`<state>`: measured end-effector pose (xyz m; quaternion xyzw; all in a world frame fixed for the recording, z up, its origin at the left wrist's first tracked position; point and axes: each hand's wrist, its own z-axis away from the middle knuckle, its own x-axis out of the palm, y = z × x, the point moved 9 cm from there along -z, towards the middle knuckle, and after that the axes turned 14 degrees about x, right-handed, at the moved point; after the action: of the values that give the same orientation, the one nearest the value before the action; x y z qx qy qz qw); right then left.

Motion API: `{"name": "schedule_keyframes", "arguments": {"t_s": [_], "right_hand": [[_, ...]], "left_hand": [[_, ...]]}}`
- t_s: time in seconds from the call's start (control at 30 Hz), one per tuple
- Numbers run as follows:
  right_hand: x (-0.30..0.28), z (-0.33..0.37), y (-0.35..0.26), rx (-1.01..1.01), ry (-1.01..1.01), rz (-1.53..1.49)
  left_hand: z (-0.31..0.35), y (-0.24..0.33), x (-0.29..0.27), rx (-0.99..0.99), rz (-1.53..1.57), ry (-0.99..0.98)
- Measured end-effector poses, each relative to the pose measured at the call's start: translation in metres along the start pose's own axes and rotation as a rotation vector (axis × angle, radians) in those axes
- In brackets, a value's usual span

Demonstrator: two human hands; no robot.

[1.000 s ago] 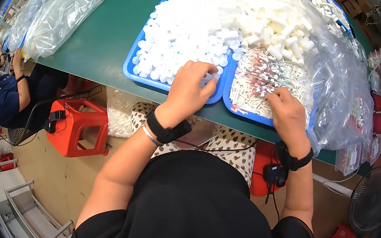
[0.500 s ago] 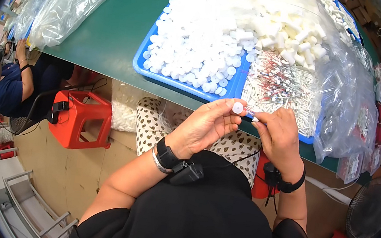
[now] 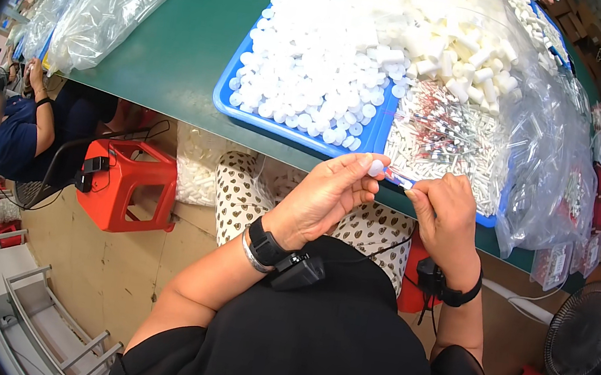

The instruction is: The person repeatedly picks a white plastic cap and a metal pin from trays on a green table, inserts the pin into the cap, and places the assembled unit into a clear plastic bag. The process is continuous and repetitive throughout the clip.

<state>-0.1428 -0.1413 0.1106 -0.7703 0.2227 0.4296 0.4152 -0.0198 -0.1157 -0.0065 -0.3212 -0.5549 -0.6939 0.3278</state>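
Pinched between the thumb and fingers of my left hand (image 3: pixel 333 196) is a small round white plastic disc (image 3: pixel 376 168). Thin reddish and white wires (image 3: pixel 396 178) stretch from beside the disc toward my right hand (image 3: pixel 444 206). Its thumb and forefinger are closed on the wires' end, which the fingertips mostly cover. Both hands are held just in front of the table edge. Beyond my left hand, a blue tray (image 3: pixel 222 105) is heaped with similar white discs. Past my right hand lies a pile of small white pieces with red and dark wires (image 3: pixel 448 135).
Cream-white cylindrical pieces (image 3: pixel 477 55) are piled behind the wired pieces, and clear plastic bags (image 3: pixel 547 159) lie to their right. More bags (image 3: pixel 122 16) rest on the green table (image 3: pixel 181 58) at left. A red stool (image 3: pixel 125 191) and a seated person (image 3: pixel 20 128) are farther left.
My right hand has shifted slightly right, and the small white piece seen at its fingertips is now mostly hidden. The disc in my left hand has turned and sits slightly higher.
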Motion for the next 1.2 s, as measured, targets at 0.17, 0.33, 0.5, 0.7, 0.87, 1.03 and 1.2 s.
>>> {"name": "schedule_keyframes", "arguments": {"t_s": [0.17, 0.33, 0.5, 0.7, 0.87, 1.03, 1.2], "right_hand": [[0.000, -0.001, -0.002, -0.001, -0.014, -0.028], [0.003, -0.001, -0.003, 0.000, -0.030, -0.016], [0.001, 0.000, -0.005, -0.013, -0.015, 0.014], [0.003, 0.004, -0.015, -0.051, 0.045, 0.004], [0.027, 0.016, 0.013, 0.284, 0.020, -0.287], [0.031, 0.015, 0.008, 0.267, 0.108, -0.291], [0.046, 0.008, 0.020, 0.334, -0.059, -0.472]], "left_hand": [[0.001, -0.001, 0.000, -0.011, 0.051, 0.002], [0.002, -0.002, 0.002, -0.017, 0.055, 0.012], [0.000, 0.000, 0.000, 0.020, -0.052, 0.053], [0.006, -0.017, 0.004, -0.047, -0.067, 0.049], [0.007, -0.033, 0.005, -0.051, 0.114, 0.005], [0.006, -0.036, 0.005, -0.050, 0.152, -0.008], [0.004, -0.023, -0.007, 0.024, 0.044, 0.061]]}}
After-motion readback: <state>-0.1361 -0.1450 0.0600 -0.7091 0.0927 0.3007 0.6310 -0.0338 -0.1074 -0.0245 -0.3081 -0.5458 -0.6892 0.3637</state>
